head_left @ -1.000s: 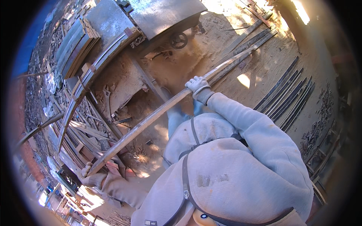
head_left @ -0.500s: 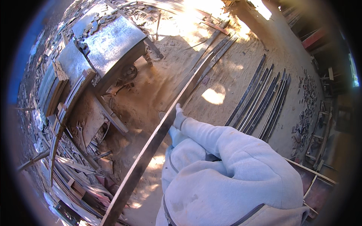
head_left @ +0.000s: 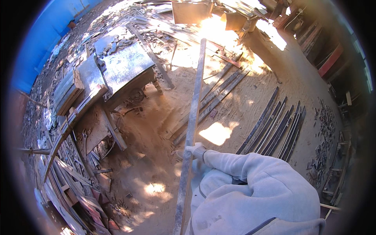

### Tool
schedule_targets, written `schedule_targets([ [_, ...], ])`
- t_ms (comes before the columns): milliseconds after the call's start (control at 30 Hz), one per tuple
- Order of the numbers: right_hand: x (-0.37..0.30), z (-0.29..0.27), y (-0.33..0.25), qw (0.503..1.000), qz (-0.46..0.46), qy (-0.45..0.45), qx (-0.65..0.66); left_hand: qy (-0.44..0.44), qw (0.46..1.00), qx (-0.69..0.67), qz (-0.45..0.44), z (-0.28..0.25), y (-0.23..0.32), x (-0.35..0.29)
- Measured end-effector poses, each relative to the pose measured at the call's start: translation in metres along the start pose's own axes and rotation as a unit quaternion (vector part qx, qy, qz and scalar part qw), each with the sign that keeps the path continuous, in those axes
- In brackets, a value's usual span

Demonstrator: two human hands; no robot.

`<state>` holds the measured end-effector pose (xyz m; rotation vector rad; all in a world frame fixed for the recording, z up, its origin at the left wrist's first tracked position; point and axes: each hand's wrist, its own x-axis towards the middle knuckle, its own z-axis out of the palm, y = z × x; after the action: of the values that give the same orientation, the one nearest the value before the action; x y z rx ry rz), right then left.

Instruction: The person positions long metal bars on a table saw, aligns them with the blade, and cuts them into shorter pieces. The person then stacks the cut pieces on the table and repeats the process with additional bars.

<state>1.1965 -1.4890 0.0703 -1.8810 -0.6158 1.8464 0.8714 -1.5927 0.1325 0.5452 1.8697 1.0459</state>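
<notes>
A long, narrow wooden plank [head_left: 193,113] runs up the middle of the view, from the lower edge to the sunlit ground at the top. My right hand [head_left: 196,151] grips it below its middle, fingers closed round its edge, the arm in a pale sleeve reaching in from the right. My left hand is out of view. Beyond the plank, several more boards [head_left: 223,92] lie on the sandy ground.
A worktable with a metal top [head_left: 127,64] stands at the upper left, offcuts piled behind it. Stacked boards [head_left: 68,96] and a heap of scrap wood [head_left: 84,196] fill the left. Dark strips [head_left: 270,127] lie in a row at right, beside scattered small pieces [head_left: 327,125].
The plank has swung from a slant to nearly upright in the view, its far end moving left. My right hand still grips it. The view has shifted, showing more of the far ground.
</notes>
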Motion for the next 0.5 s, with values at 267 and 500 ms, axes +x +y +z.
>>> schedule_targets([
  [267,0.002,-0.034,-0.018,0.983,-0.049,-0.117,-0.13,0.081,0.995,-0.022,-0.058,0.025,-0.03,-0.049],
  [500,0.023,-0.07,-0.054,0.87,0.187,-0.291,0.352,0.191,0.97,-0.076,-0.127,0.06,-0.069,-0.131],
])
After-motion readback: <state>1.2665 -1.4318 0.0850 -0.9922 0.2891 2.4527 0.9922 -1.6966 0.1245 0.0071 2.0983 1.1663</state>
